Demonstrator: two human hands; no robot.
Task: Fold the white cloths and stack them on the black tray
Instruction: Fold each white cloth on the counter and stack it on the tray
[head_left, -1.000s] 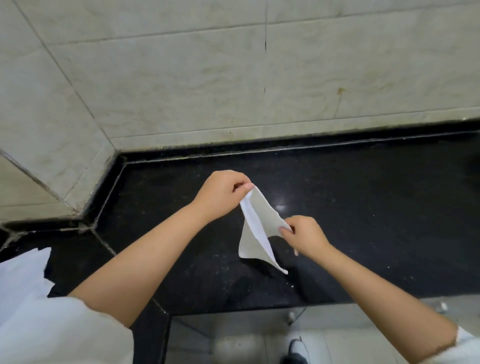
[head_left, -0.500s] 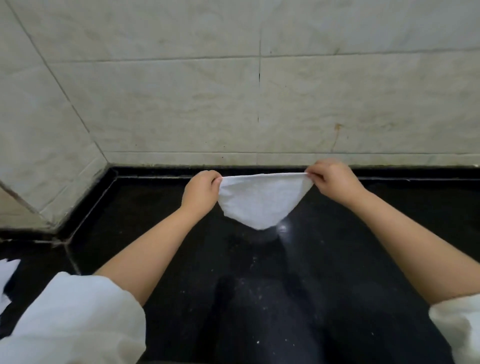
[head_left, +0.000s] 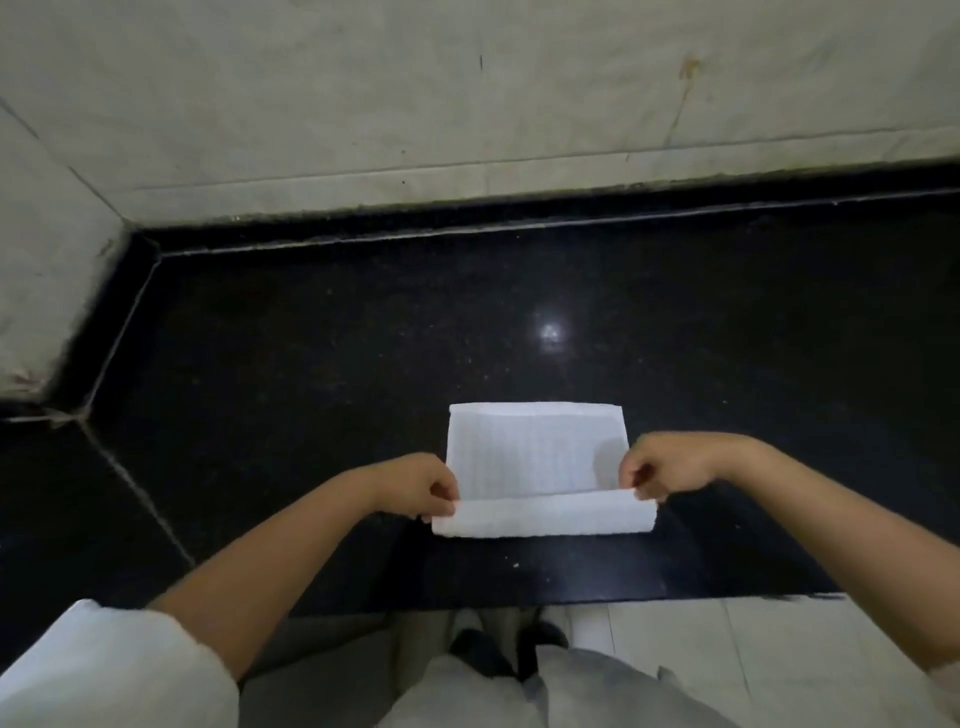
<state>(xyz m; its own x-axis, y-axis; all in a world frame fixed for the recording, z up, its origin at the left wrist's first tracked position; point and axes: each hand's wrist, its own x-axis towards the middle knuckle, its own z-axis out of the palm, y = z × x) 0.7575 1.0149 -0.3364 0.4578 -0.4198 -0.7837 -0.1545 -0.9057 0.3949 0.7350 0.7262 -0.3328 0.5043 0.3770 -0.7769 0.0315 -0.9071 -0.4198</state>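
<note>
Left hand curled, thumb and fingers pinching the near-left corner of a white rectangular cloth with a fine ribbed weave. Right hand curled likewise, pinching the near-right corner of the same cloth. Between the two hands, the near edge lifted and rolled over toward the far side, forming a low band across the cloth's width; beyond the hands, the rest of the cloth lying flat. Far edge showing a narrow strip turned over on itself, just past the fingertips' reach. Under the cloth and both hands, a glossy black speckled stone desk, with a small bright light reflection beyond the right hand. Left of the left hand, a pale seam running diagonally across the desk. Farther out, behind the desk, a wall of pale beige tiles, angled at the left corner. Nearer than the hands, white short sleeves, light trousers, dark shoes on a pale tiled floor.
</note>
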